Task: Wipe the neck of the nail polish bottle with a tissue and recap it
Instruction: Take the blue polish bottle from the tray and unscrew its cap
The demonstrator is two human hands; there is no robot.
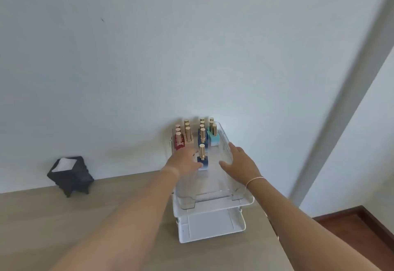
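The step in hand looks like fetching the bottle: the left hand [185, 162] is closing its fingers round the base of the dark blue nail polish bottle [202, 159], which stands capped near the middle of the clear tray [213, 198], in front of the other bottles [191, 134]. The right hand [241, 168] rests spread and empty on the tray's right wall. Next it needs lifting out, uncapping, and a tissue from the black holder [70, 174] well left of the tray.

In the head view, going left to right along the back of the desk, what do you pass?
Black tissue holder → left hand → dark blue nail polish bottle standing alone in the clear tray → right hand. The other bottles stand farther back, above this line.
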